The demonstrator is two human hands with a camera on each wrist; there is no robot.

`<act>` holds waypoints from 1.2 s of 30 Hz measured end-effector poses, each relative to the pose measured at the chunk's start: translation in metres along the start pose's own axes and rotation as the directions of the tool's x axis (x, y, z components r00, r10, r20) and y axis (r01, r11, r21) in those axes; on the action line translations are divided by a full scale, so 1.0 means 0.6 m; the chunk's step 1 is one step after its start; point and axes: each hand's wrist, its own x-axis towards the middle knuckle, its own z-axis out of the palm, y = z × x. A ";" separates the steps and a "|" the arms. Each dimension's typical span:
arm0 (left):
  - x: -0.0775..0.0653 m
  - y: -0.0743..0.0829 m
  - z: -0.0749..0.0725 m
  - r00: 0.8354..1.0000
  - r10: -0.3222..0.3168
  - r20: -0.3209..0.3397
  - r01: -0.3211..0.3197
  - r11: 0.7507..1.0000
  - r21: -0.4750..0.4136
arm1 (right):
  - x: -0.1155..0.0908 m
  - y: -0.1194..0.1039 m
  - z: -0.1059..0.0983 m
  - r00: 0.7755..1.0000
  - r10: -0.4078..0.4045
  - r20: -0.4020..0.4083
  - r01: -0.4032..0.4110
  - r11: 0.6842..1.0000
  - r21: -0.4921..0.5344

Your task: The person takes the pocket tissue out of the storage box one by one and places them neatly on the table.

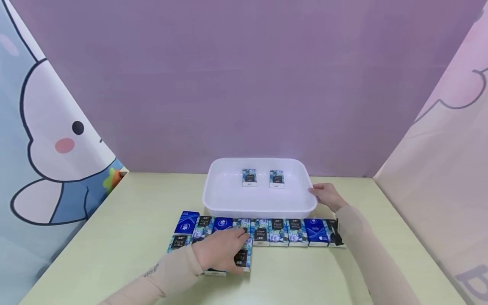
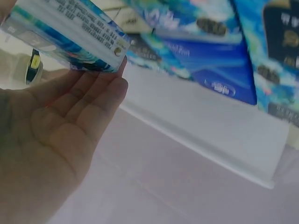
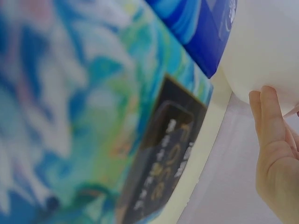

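Note:
My left hand (image 1: pixel 223 250) reaches over the packs on the near left and grips a floral tissue pack (image 2: pixel 70 39), which shows tilted at its fingertips in the left wrist view. Below and around this hand lie other floral and blue tissue packs, partly hidden by it. My right hand (image 1: pixel 328 195) holds the right rim of a white tray (image 1: pixel 259 208); in the right wrist view its fingers (image 3: pixel 271 114) lie against the tray's outer wall. Inside the tray are two floral tissue packs, one near the middle (image 1: pixel 249 178) and one to its right (image 1: pixel 276 179).
A row of floral and blue tissue packs, including a blue one (image 1: pixel 315 232), runs along the tray's near side, its right end partly behind the right sleeve (image 1: pixel 354 224). The pale table (image 1: pixel 297 275) meets a purple wall (image 1: pixel 251 84) behind the tray. Printed panels flank both sides.

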 end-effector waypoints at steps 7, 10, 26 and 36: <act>-0.004 0.012 0.024 0.999 0.002 -0.040 0.000 0.999 0.048 | -0.001 0.000 -0.002 1.000 0.012 0.006 -0.012 1.000 -0.001; -0.004 0.015 0.034 0.999 -0.003 -0.050 0.006 0.998 0.059 | -0.002 -0.001 -0.002 1.000 0.021 0.008 -0.021 1.000 0.001; -0.004 0.026 0.050 0.996 -0.075 -0.047 0.078 0.995 0.067 | 0.000 0.001 -0.002 0.999 0.031 0.005 -0.031 0.999 -0.006; -0.008 0.027 0.051 0.994 -0.082 -0.074 0.088 0.993 0.081 | -0.002 -0.004 -0.004 0.999 0.027 0.017 -0.027 1.000 -0.001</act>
